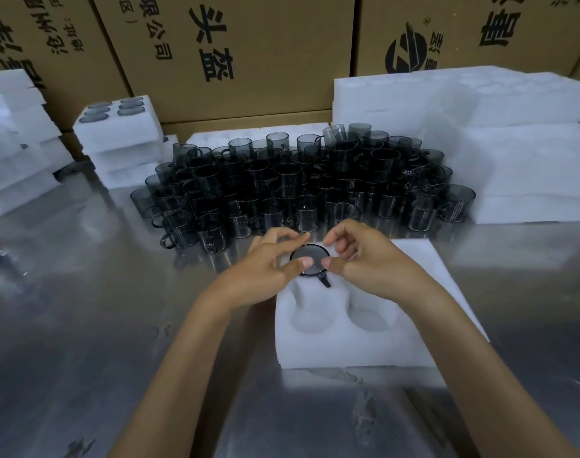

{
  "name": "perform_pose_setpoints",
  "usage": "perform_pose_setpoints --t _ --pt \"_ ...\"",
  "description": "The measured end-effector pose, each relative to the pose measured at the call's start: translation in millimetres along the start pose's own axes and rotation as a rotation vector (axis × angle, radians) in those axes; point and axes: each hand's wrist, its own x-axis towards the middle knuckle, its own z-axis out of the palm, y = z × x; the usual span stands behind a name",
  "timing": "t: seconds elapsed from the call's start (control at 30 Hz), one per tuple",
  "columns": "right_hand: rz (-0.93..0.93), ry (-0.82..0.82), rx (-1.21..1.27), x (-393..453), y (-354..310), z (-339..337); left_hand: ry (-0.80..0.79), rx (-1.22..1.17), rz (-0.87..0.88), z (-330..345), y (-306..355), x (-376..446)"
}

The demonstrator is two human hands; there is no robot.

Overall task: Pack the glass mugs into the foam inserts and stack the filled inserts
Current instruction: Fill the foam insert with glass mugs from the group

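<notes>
A white foam insert (374,345) lies on the steel table in front of me, with two empty round pockets nearest me. One smoky glass mug (310,256) sits upside down in a far pocket, its handle pointing toward me. My left hand (265,269) and my right hand (364,259) meet over that mug. Both thumbs press on its base while the curled fingers arch over its far rim. Behind the insert stands a dense crowd of several dark glass mugs (301,183).
Filled foam inserts (116,133) are stacked at the back left, with more foam (14,143) at the far left edge. A tall pile of empty foam inserts (513,143) fills the right. Cardboard boxes (235,51) wall off the back. The steel table (83,309) stretches left.
</notes>
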Motion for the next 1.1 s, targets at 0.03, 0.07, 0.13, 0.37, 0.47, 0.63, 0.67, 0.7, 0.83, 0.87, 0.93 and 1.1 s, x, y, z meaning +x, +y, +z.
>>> perform_pose_setpoints --t 0.03,0.07,0.13,0.37,0.47,0.63,0.67,0.7,0.83,0.87,0.93,1.1 --pt "0.001 -0.007 -0.007 0.1 -0.1 0.0 0.0 -0.021 -0.01 0.4 0.3 0.7" --pt "0.004 -0.014 -0.013 0.6 -0.3 -0.2 0.002 -0.046 -0.019 0.3 0.6 1.1" --pt "0.031 -0.038 -0.002 2.8 -2.1 -4.1 0.021 -0.092 -0.026 0.2 1.6 1.0" --pt "0.101 0.082 -0.009 26.0 -3.2 -49.2 0.179 -0.245 -0.03 10.2 11.7 0.3" --pt "0.15 0.024 -0.18 45.2 0.0 -65.1 0.261 -0.239 -0.058 1.3 9.4 -3.0" --pt "0.195 -0.097 -0.135 60.0 16.5 -55.7 0.32 -0.287 -0.118 -4.7 2.4 -4.8" --pt "0.193 -0.081 -0.08 59.9 20.9 -50.8 0.332 -0.292 -0.118 -2.7 2.4 -4.0" --pt "0.196 -0.05 -0.003 59.4 25.6 -46.3 0.34 -0.287 -0.113 -0.6 1.8 -2.6" --pt "0.201 0.142 0.199 55.3 41.7 -39.7 0.327 -0.254 -0.114 0.2 -4.0 1.9" --pt "0.177 0.188 0.174 53.7 44.2 -39.3 0.322 -0.255 -0.112 -0.6 -3.6 1.6" --pt "0.074 0.291 0.121 49.0 43.0 -38.1 0.31 -0.265 -0.114 -2.6 -1.7 -0.1" --pt "-0.315 0.511 -0.049 19.9 14.6 -34.3 0.376 -0.134 -0.097 -3.2 7.2 -3.5"
